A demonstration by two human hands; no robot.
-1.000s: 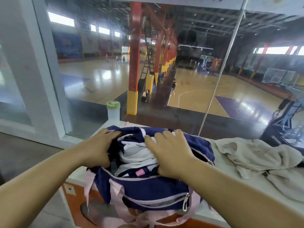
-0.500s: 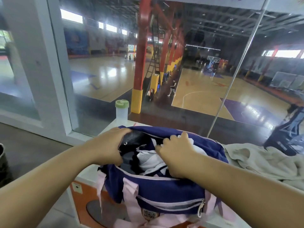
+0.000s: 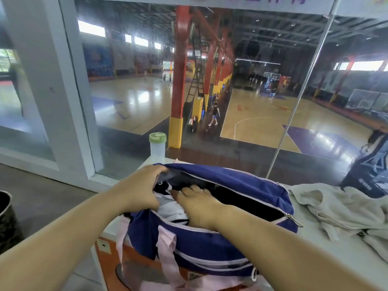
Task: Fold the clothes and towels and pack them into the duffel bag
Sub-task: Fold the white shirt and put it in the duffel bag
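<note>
Into the duffel bag (image 3: pixel 210 246) at 6 o'clock, its rim gripped by the left hand (image 3: pixel 142 192), the white clothes (image 3: pixel 168 207) have been pressed deeper by the flat-fingered right hand (image 3: pixel 199 206), likely freeing room for more.

Holds both bare forearms stretched forward to the duffel bag (image 3: pixel 241 181). Grips the rim of its opening at the left end with the left hand (image 3: pixel 140 185), fingers curled over. Lays the right hand (image 3: pixel 199 206) palm down inside the opening, fingers straight.
</note>
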